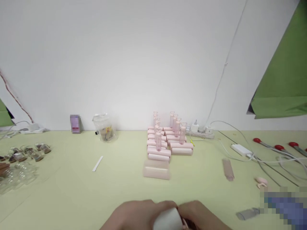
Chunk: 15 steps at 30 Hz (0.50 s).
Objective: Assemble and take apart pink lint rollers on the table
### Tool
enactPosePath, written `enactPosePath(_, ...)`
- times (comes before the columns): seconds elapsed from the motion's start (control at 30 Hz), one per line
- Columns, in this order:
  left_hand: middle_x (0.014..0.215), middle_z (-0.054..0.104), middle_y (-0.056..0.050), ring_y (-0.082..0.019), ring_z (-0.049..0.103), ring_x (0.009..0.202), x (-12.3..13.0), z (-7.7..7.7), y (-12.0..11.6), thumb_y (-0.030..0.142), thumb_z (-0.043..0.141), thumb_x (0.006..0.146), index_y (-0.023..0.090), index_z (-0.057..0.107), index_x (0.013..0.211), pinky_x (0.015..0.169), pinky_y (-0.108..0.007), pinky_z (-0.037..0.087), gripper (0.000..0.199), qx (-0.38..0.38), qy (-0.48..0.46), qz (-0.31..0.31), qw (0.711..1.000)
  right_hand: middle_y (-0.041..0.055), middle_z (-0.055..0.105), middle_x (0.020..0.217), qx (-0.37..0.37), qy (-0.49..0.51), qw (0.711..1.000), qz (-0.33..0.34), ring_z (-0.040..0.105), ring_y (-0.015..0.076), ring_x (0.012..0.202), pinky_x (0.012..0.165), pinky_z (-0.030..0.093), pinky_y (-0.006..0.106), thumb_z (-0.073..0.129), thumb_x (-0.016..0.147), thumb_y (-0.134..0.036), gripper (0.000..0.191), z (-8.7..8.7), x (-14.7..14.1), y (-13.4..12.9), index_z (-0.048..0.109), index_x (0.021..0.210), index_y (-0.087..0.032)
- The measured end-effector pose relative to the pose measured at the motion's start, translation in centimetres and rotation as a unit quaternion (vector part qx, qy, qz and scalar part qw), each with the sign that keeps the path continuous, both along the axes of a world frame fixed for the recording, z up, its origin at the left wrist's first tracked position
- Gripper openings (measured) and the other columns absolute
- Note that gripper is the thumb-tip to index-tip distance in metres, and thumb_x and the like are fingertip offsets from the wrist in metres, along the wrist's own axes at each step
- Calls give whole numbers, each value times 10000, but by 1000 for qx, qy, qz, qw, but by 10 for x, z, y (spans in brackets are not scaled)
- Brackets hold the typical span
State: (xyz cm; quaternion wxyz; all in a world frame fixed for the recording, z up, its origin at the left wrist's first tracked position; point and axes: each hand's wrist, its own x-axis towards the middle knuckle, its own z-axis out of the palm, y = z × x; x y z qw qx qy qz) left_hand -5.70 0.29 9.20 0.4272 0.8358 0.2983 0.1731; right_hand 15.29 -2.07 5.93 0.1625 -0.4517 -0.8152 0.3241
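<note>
The person's left hand [136, 213] and right hand [201, 213] meet at the near edge of a pale green tabletop [72, 191], partly cut off by the lower border. The left hand is curled around a smooth white rounded piece [168, 220], which lies between the two hands; the right hand's fingers are bent in at its right end, where a sliver of pink shows, though whether they grip it cannot be told. Beyond the hands lies a translucent pale pink half-cylindrical shell [156, 170], just in front of two files of pale pink rounded units with upright translucent tubes [170, 138]. To the right are a flat translucent pink sleeve [228, 169], a small glossy pink oval piece [262, 181] and a clear plastic tube [247, 213] lying on its side. To the left lie a narrow white strip [98, 163] and a clear plastic bag with brown contents [106, 129]; at the far left, another person's hand [3, 168] is beside clear rounded pieces [20, 172].
</note>
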Motion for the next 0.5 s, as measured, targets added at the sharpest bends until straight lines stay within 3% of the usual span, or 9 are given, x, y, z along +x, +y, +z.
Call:
enactPosePath(0.1,776,650,-2,-222,615,621,3,4,4,306,698,543,303,568,1016,529,-286,469,491,-38,7,-24,999,-66,302,520,-22,43,999,-16,287,66,488,435,205,181,383,559,-70,132,13,0,-4,317,532,-181)
enactPosePath(0.23,837,657,-11,-242,624,666,7,14,5,267,634,640,314,534,1092,534,-296,458,466,-42,83,-55,994,-70,269,508,-50,64,996,-27,262,63,486,431,198,182,382,528,-52,150,10,1,-3,301,500,-175)
enactPosePath(0.33,890,654,8,-237,618,721,7,21,6,240,602,677,332,544,1075,570,-298,454,412,-26,94,-90,991,-79,301,495,-94,59,993,-29,284,61,472,413,202,172,458,558,-84,135,11,4,-2,370,516,-177)
enactPosePath(0.5,804,642,28,-207,597,652,5,20,12,168,661,590,316,584,997,510,-249,429,440,-11,90,-66,994,-60,463,581,-89,48,993,-63,422,87,536,458,296,171,621,601,-232,151,31,14,1,478,617,-183)
